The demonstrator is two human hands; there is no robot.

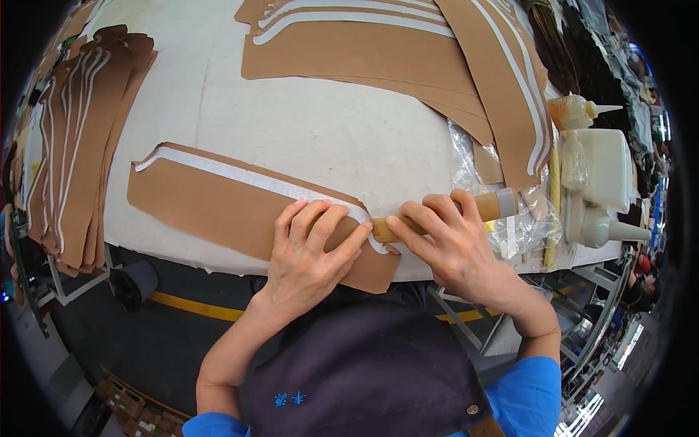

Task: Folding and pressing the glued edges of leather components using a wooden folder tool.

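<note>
A long brown leather-like panel (pixel 196 195) lies slantwise along the table's near edge, with a white strip (pixel 240 173) following its far edge and curving down at the right end. My left hand (pixel 309 244) rests on the panel's right part, fingers apart and lying over the strip, thumb reaching toward the strip's curved end. In my right hand (pixel 455 244) is a tan cylinder (pixel 495 206) with a grey band near its outer end. Its inner tip sits beside the strip's curve, close to my left thumb. The fingers hide much of the cylinder.
Similar brown panels with white strips lie fanned at the far middle (pixel 364 51) and hang stacked at the left (pixel 80 146). On the right are a nozzle bottle (pixel 571 111), a white container (pixel 608 167), another nozzle bottle (pixel 604 227) and clear plastic film (pixel 462 156).
</note>
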